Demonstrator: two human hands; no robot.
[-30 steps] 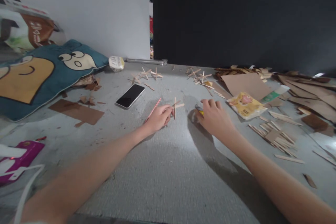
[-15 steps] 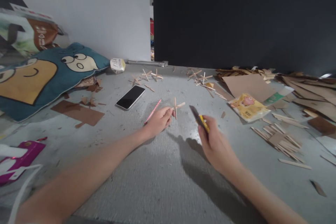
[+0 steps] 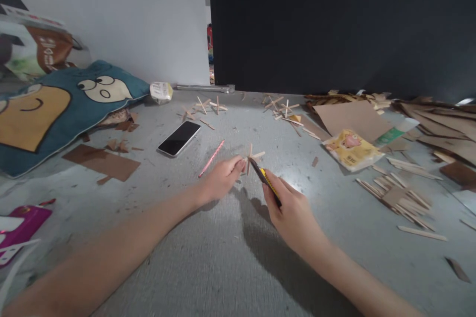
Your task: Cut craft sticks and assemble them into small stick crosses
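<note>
Between the thumb and fingers of my left hand (image 3: 223,176) is a small star-shaped joint of wooden sticks (image 3: 256,154), its arms pointing several ways. My right hand (image 3: 292,205) is wrapped round a yellow and black utility knife (image 3: 270,184). The knife's dark blade end reaches the middle of the stick star; whether it touches the wood I cannot tell. Just left of my left hand lies a pink patterned pencil-like stick (image 3: 211,158). A phone (image 3: 179,138) with a dark screen lies beyond it.
More stick stars (image 3: 217,105) stand at the back of the grey table (image 3: 193,262). To the right are a yellow packet (image 3: 351,149), loose wooden sticks (image 3: 399,198) and cardboard sheets (image 3: 351,118). Leftward lie a blue cushion (image 3: 74,109), brown cardboard (image 3: 102,162) and a magenta device (image 3: 28,225).
My right hand has moved left with the utility knife, bringing its blade end to the stick star. My left hand still holds the star, now slightly lower in view.
</note>
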